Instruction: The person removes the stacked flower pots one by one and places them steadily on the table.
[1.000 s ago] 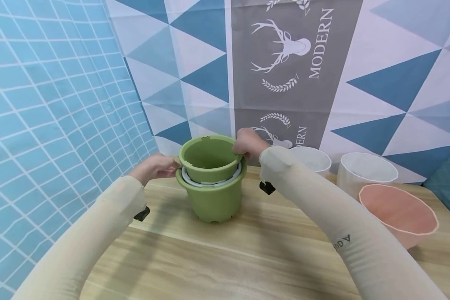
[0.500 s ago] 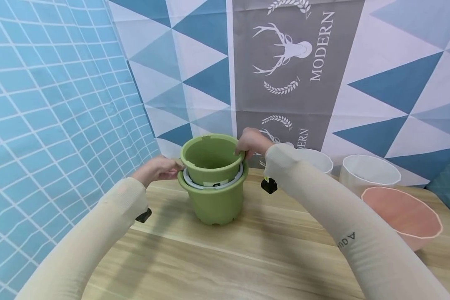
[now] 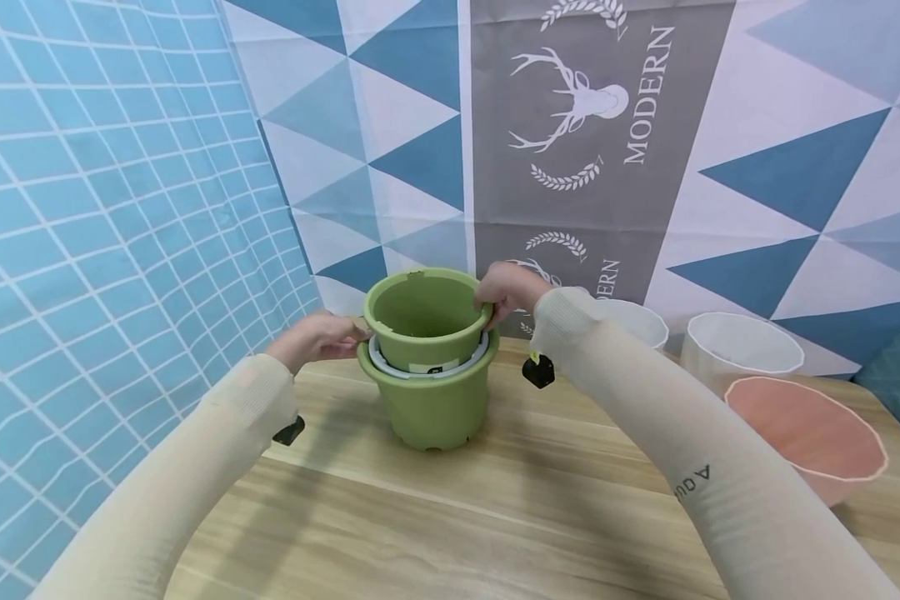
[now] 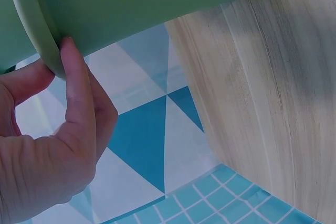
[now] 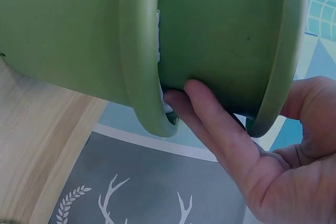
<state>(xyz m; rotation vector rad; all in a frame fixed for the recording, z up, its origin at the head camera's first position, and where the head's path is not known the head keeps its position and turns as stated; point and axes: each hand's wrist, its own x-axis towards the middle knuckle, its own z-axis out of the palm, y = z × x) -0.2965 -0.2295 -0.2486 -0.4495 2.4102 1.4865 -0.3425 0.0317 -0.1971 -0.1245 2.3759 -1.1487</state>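
Note:
Two green flower pots stand nested in the head view, with the smaller upper pot (image 3: 427, 346) partly inside the larger lower pot (image 3: 435, 408). Between them shows a pale grey rim (image 3: 390, 365); whatever it belongs to is hidden. My left hand (image 3: 318, 337) is at the left side and, in the left wrist view, pinches the rim (image 4: 35, 22) of the lower pot between thumb and fingers. On the right, my right hand (image 3: 512, 287) grips the upper pot's rim (image 5: 286, 61), its thumb over the edge and its fingers against the outer wall.
A wooden tabletop (image 3: 390, 517) carries everything. At the right stand two white pots (image 3: 633, 321) and a pink pot (image 3: 802, 425), partly behind my right sleeve. Patterned cloth (image 3: 412, 167) hangs behind, and blue checked cloth (image 3: 120, 208) at the left.
The upper pot has risen slightly out of the lower one in my right hand, uncovering a label on its front. My left hand keeps its hold. The view has shifted slightly.

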